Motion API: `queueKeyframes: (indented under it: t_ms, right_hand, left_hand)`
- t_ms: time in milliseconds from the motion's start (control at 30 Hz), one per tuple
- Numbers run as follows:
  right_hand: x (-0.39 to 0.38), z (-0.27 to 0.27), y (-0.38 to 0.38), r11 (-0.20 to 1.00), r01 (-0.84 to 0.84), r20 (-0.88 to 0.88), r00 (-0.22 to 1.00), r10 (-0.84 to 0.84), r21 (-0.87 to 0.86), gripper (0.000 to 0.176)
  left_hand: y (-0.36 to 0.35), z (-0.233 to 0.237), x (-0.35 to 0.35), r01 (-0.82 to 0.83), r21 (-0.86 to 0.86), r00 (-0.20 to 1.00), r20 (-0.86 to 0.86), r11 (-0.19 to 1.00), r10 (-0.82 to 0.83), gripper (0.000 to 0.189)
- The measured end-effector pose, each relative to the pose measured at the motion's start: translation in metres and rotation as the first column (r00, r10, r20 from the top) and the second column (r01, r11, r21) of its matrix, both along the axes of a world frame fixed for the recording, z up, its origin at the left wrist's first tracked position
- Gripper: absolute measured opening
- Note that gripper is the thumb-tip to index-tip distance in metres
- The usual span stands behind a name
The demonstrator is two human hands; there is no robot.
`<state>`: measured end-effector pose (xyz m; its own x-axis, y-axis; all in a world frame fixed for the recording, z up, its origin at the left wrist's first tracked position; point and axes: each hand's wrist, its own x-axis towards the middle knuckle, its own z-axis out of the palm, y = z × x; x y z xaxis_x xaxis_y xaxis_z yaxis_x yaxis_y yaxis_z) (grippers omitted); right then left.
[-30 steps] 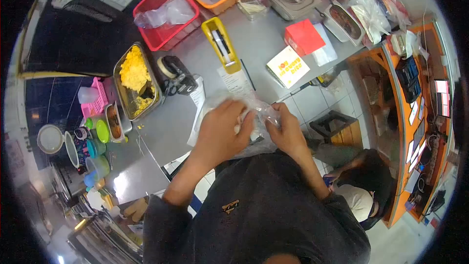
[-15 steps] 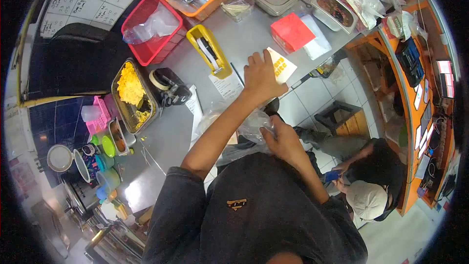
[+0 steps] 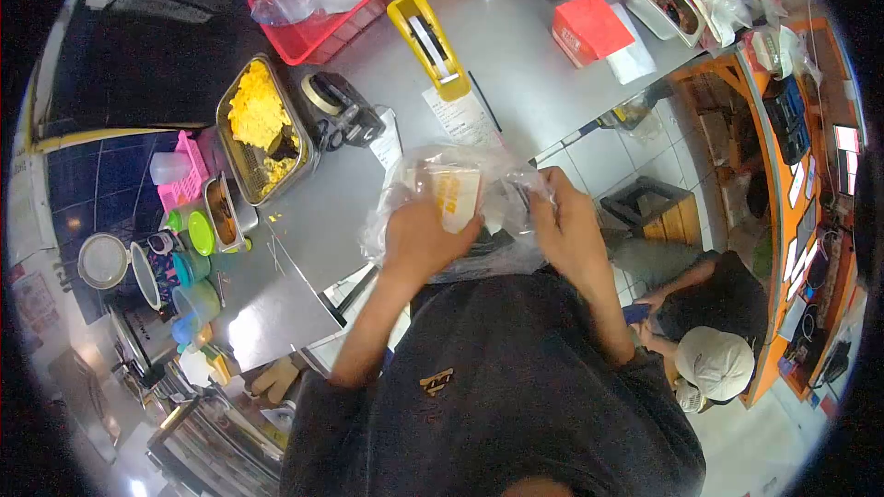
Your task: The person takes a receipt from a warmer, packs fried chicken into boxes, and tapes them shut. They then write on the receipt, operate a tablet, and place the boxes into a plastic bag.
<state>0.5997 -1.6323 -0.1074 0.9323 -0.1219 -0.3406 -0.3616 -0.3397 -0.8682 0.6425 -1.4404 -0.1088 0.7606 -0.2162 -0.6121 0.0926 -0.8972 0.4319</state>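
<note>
My left hand (image 3: 428,235) is closed on a small white box (image 3: 458,193) with yellow lettering, which is at the mouth of or within a clear plastic bag (image 3: 391,212). Some of the box is covered by the fingers and the film. On the other side, my right hand (image 3: 566,221) pinches the edge of the same bag and spreads it. The bag hangs in front of my chest at the table's near edge. A printed receipt (image 3: 460,118) lies just beyond it.
On the steel table (image 3: 359,74) stand a yellow tape dispenser (image 3: 429,46), a black tape gun (image 3: 345,110), a tray of yellow food (image 3: 258,110), a red basket (image 3: 313,14) and a red box (image 3: 594,28). Someone in a pale cap (image 3: 714,364) sits to the right.
My left hand has drawn the white box back from the table's far side into the bag by my chest. My right hand keeps the bag and has moved slightly up and right.
</note>
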Motion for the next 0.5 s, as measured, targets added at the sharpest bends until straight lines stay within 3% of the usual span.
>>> queueKeyframes:
  t_ms: [33, 67, 100, 167, 400, 467, 500]
  right_hand:
    - [-0.003, 0.005, 0.006, 0.996, -0.039, 0.023, 0.999, 0.041, -0.078, 0.025]
    - [-0.006, 0.010, 0.012, 0.985, -0.075, 0.043, 0.996, 0.082, -0.154, 0.027]
    - [-0.009, 0.014, 0.018, 0.985, -0.079, 0.038, 0.996, 0.085, -0.154, 0.027]
    - [-0.015, 0.021, 0.026, 0.936, -0.123, 0.103, 0.981, 0.165, -0.329, 0.033]
    - [-0.018, 0.030, 0.026, 0.887, -0.198, 0.023, 0.974, 0.228, -0.418, 0.038]
    - [-0.018, 0.034, 0.026, 0.783, -0.250, -0.035, 0.959, 0.281, -0.569, 0.040]
    - [-0.019, 0.038, 0.022, 0.785, -0.250, -0.037, 0.960, 0.279, -0.566, 0.040]
  left_hand:
    - [-0.005, 0.001, -0.003, -0.135, 0.211, 0.991, 0.028, 0.968, 0.132, 0.104]
    - [0.014, -0.060, -0.024, -0.128, 0.008, 0.904, 0.413, 0.992, 0.113, 0.108]
    - [0.013, -0.059, -0.026, -0.131, 0.008, 0.905, 0.408, 0.991, 0.116, 0.108]
    - [0.006, -0.056, -0.030, -0.146, 0.175, 0.858, 0.512, 0.974, 0.037, 0.114]
    - [0.007, -0.046, -0.026, -0.135, 0.141, 0.924, 0.375, 0.981, 0.073, 0.121]
    - [0.006, -0.032, -0.021, -0.128, 0.178, 0.961, 0.267, 0.976, 0.078, 0.120]
    - [0.014, -0.027, -0.022, -0.125, 0.181, 0.962, 0.264, 0.975, 0.075, 0.120]
